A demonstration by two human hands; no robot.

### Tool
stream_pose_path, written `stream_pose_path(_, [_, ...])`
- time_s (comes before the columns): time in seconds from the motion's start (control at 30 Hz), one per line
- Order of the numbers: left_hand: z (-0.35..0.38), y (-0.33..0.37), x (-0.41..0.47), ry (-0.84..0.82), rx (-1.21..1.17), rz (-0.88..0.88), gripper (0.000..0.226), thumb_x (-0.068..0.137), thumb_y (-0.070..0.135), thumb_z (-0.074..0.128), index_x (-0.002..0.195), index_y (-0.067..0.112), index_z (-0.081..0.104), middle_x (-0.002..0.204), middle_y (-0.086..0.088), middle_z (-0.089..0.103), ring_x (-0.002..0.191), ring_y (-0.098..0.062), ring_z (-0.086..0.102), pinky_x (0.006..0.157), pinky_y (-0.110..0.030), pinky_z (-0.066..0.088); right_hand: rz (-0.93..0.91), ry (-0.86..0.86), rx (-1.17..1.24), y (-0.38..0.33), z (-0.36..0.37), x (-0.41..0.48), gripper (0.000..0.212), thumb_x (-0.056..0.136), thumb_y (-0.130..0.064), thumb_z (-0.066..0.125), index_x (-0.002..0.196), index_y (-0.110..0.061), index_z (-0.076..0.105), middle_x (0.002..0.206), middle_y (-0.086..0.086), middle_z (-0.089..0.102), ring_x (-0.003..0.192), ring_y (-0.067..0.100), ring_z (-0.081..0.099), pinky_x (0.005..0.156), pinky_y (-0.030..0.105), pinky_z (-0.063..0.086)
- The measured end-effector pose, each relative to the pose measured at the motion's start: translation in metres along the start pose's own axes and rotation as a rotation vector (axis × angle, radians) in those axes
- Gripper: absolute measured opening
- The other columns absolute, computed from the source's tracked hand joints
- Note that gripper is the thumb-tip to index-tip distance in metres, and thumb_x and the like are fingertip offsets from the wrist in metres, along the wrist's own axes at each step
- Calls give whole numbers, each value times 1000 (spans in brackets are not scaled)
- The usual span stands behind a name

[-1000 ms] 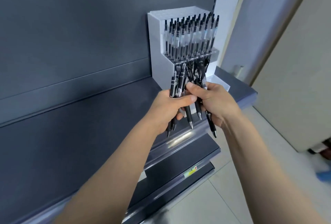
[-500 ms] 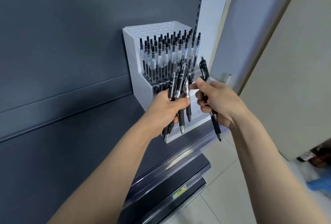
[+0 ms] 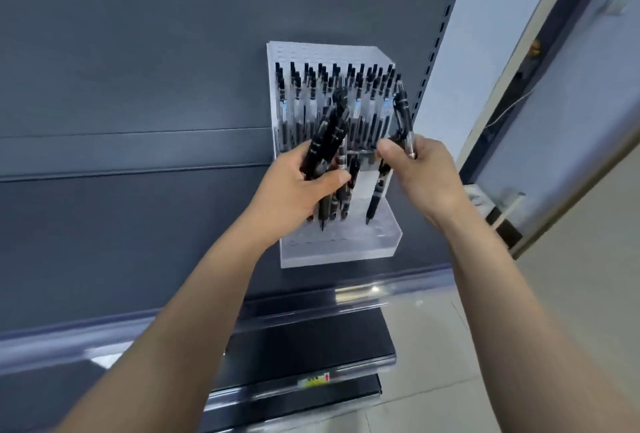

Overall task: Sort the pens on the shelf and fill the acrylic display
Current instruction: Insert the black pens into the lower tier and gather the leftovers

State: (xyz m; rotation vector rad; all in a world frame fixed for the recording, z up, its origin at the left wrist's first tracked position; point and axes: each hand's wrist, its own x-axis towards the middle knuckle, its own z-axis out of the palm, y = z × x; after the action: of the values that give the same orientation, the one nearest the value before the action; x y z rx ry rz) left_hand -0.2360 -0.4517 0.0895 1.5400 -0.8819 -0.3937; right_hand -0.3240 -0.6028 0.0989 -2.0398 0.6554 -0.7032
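Note:
A stepped acrylic display (image 3: 337,252) stands on the dark shelf (image 3: 138,242). Its upper tiers hold several black pens (image 3: 349,100) standing upright; the lowest front tier shows bare holes. My left hand (image 3: 294,187) is closed around a bundle of black pens (image 3: 327,142), held in front of the display with tips pointing down. My right hand (image 3: 419,169) pinches a single black pen (image 3: 403,114) near its middle, tip (image 3: 369,221) hanging just above the front tier.
The shelf's clear front rail (image 3: 363,294) runs below the display. Lower shelves (image 3: 311,356) with a price label (image 3: 313,380) sit underneath. A slotted upright (image 3: 440,38) and a pale wall stand to the right, with tiled floor (image 3: 433,363) below.
My hands have moved apart, the right one carrying a single pen away from the bundle and over the front tier. The view has shifted so the display sits more central.

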Motion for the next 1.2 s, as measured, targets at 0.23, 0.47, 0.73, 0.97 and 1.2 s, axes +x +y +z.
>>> stream_pose_path(0.23, [3,1,-15,132,22,-26,22,86,9,66,73,17,49,45,20,45,41,4,42,46,-5,34,-128,-66,-206,9,4,16,40,94,-26,56,64,-5,40,57,3,35,55,18,29,51,29,23])
stream_pose_path(0.47, [-7,1,-10,109,44,-34,24,86,11,66,72,19,48,43,19,43,39,2,40,43,-5,31,-115,-64,-305,2,11,27,48,94,-26,57,56,-12,30,53,2,34,50,18,28,48,29,24])
stream_pose_path(0.73, [-16,-1,-2,42,54,-14,22,87,13,65,74,18,48,44,20,43,39,3,42,43,-5,32,23,-178,-441,-1,14,32,34,92,-24,61,65,-6,49,60,5,47,52,20,40,46,28,31])
stream_pose_path(0.97, [-11,-4,8,-17,12,-17,24,87,12,65,73,24,49,44,22,47,39,4,44,44,-5,33,51,-225,-504,11,22,36,19,90,-18,63,76,-9,54,77,9,58,64,23,51,56,28,37])
stream_pose_path(1.2, [-6,-8,14,-23,16,-17,25,86,15,66,72,28,50,45,22,47,41,5,45,47,-5,36,2,-227,-485,14,22,38,18,88,-16,64,73,-12,55,77,10,61,69,27,58,62,28,42])
